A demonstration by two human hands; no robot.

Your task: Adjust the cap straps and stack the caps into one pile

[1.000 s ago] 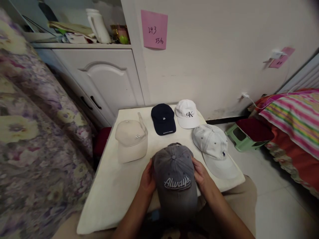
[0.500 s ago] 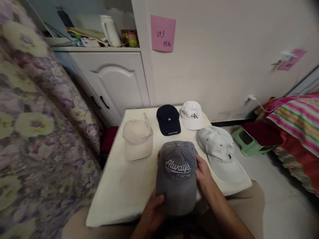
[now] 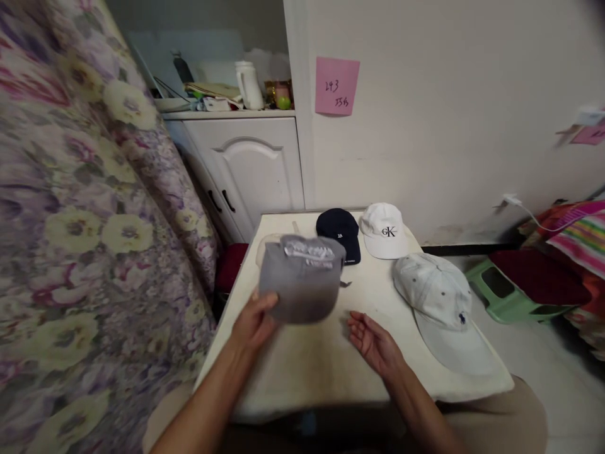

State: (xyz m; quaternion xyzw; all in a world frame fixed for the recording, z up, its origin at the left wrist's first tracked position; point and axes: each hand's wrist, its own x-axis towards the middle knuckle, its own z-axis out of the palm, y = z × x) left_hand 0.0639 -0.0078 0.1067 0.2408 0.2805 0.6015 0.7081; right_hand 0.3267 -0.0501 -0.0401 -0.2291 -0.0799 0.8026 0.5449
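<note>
Fingers of my left hand (image 3: 253, 321) pinch the brim of the grey cap (image 3: 300, 277), holding it lifted over the bench (image 3: 331, 359) and covering most of a beige cap behind it. My right hand (image 3: 373, 340) lies open and empty, palm up, fingers loosely spread. Blur smears the grey cap's lettering; the navy cap (image 3: 341, 232) is partly hidden.

The grey cap (image 3: 302, 277) is blurred, and its lettering cannot be read. A beige cap (image 3: 265, 246), left of centre in the frame, is almost wholly hidden behind it. The pink note (image 3: 590, 133) is cut off by the right edge, as is the striped bedding (image 3: 579, 236).
</note>
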